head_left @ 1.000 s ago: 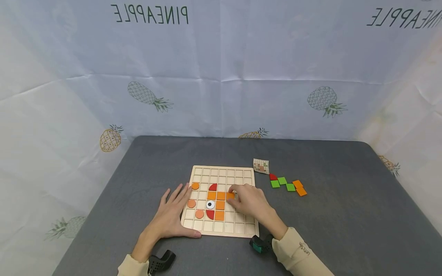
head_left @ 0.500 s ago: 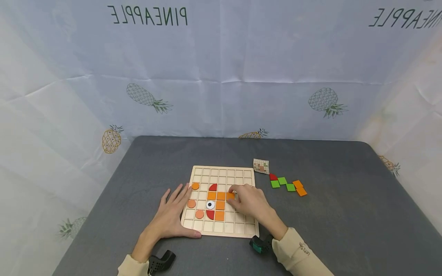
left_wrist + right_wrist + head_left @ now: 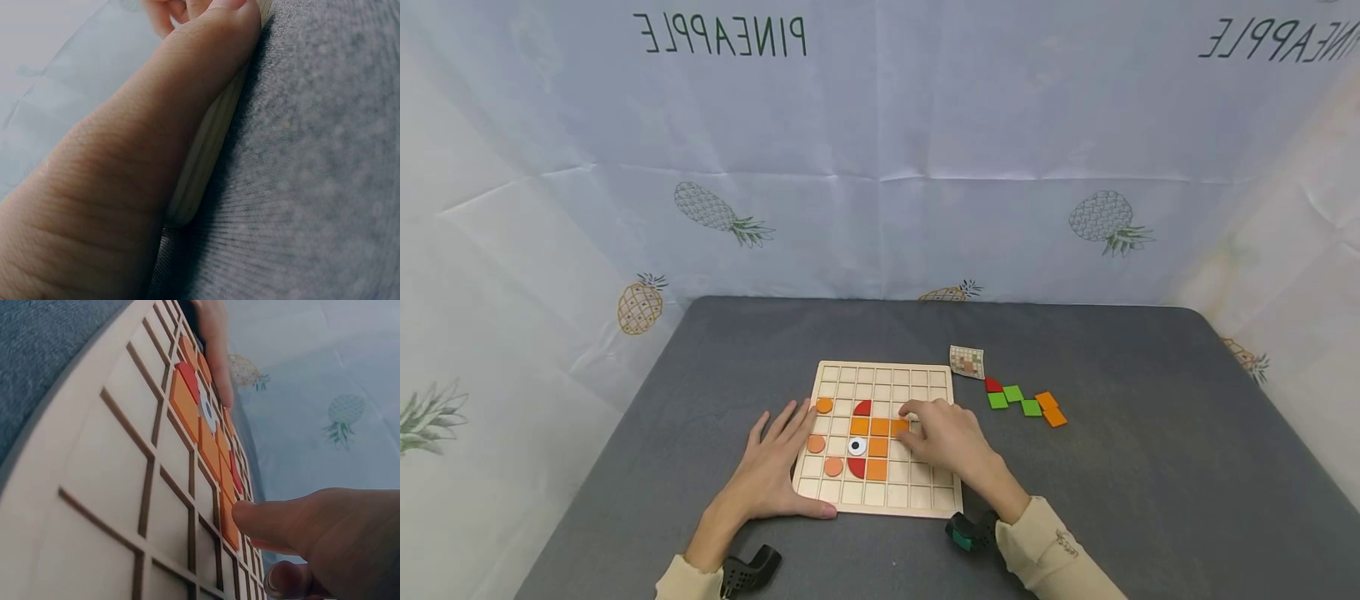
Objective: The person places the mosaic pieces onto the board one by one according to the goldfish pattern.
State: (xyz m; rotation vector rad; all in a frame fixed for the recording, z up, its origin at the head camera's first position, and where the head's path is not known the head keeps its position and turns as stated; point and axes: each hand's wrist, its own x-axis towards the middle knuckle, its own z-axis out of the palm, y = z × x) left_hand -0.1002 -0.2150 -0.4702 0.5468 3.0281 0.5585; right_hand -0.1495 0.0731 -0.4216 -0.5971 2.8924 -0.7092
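Orange tile point(image 3: 898, 426) is pinched by the curled right hand point(image 3: 943, 434); left hand point(image 3: 776, 468) splays against the board point(image 3: 917, 497).

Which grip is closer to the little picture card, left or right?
Right. The right grip is over the board, below and slightly left of the picture card in the head view; the left grip rests at the board's left edge, clearly farther.

Beige sleeves point(image 3: 1051, 546), dark lettering on right; black wrist cameras point(image 3: 752, 571).
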